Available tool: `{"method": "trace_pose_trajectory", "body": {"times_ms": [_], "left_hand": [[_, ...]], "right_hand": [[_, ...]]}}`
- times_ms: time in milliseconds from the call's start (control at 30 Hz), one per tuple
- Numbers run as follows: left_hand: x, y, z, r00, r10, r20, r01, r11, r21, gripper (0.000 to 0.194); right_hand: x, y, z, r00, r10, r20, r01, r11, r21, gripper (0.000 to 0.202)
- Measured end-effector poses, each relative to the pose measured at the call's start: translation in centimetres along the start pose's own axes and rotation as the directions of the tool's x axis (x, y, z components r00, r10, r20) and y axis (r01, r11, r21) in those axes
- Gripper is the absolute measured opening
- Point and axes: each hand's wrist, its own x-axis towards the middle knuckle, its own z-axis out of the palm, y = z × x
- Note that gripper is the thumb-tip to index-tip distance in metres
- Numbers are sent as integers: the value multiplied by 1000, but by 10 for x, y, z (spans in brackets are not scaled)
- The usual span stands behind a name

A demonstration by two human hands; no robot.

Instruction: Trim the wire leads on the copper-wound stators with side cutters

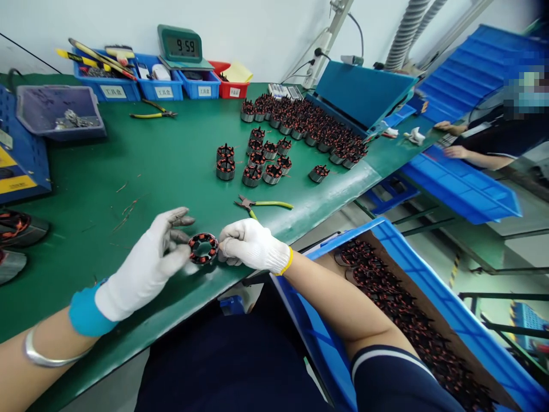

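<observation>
A ring-shaped motor stator [203,249] with orange copper windings is between my two white-gloved hands, near the front edge of the green table [86,217]. My left hand [165,249] is at its left side, fingers curved and apart, with the fingertips by the rim. At its right side my right hand [249,245] has its fingers pressed together on the rim. Just beyond the right hand lie green-handled cutters [270,203]. Several stators [256,159] stand in small groups farther back on the table.
Many stators [300,120] stand in rows at the back. A blue crate [397,240] of stators is at lower right. Pliers [154,114], a purple bin [60,111], a clock [179,43] and small boxes [160,88] are behind. Another person's hand [457,151] shows at right.
</observation>
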Motion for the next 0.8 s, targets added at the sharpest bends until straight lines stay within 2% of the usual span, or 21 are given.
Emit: {"method": "trace_pose_trajectory", "body": {"times_ms": [33,67,133,167,200,267,300,333,367,433,467,500,533,567,600,633,667,700,733,767,800], "left_hand": [[0,4,-3,992,-102,76,107,992,-66,58],[0,8,-5,962,-200,186,224,967,-117,55],[-3,16,-3,875,-311,370,395,901,-179,50],[-5,19,-1,870,-315,380,413,886,-211,47],[-7,21,2,901,-285,326,372,895,-245,46],[-11,22,6,984,-132,118,158,956,-246,43],[-13,22,6,1000,-9,20,12,982,-190,39],[-15,21,5,988,149,-38,-152,984,-96,33],[-16,20,3,944,329,-25,-328,944,26,27],[-17,17,-3,772,620,141,-633,733,248,20],[-16,16,-6,678,701,219,-731,613,300,19],[-16,15,-9,633,739,229,-766,556,322,20],[-15,14,-10,663,733,152,-734,596,327,20],[-13,13,-11,758,652,25,-631,723,282,18],[-12,13,-11,881,467,-73,-452,878,158,20],[-10,13,-10,978,201,-55,-202,979,-20,28],[-8,14,-9,995,-69,77,82,980,-183,40],[-6,16,-8,930,-257,261,326,906,-271,51],[-5,18,-6,844,-337,417,476,828,-296,57],[-5,19,-6,797,-350,492,531,794,-297,56],[-6,21,-5,826,-324,461,490,818,-303,50]], "right_hand": [[-1,-3,-1,1000,-14,-8,14,999,42,12],[-3,-5,-2,1000,-23,-12,24,997,77,11],[-4,-9,-3,1000,-24,-8,25,992,123,9],[-5,-10,-3,1000,-18,-1,18,990,140,9],[-5,-10,-4,1000,-14,7,13,987,162,9],[-4,-10,-4,999,-22,23,16,975,223,9],[-4,-10,-4,999,-29,27,21,967,254,9],[-3,-10,-4,999,-33,28,24,958,284,9],[-4,-10,-3,999,-31,28,21,951,308,9],[-5,-11,-3,999,-21,35,8,945,328,9],[-6,-11,-3,999,-20,42,6,946,324,10],[-8,-12,-2,999,-28,47,12,950,313,10],[-9,-12,-2,998,-41,47,25,955,297,10],[-11,-13,-1,997,-57,43,43,960,276,10],[-12,-13,-1,997,-75,33,64,966,250,10],[-13,-12,0,995,-94,17,89,973,211,10],[-13,-12,0,994,-113,2,111,980,164,9],[-13,-11,0,992,-124,-4,124,985,120,9],[-12,-10,0,993,-120,-3,120,989,92,9],[-10,-10,0,995,-101,-1,101,991,87,9],[-8,-9,0,997,-73,3,72,992,107,9]]}}
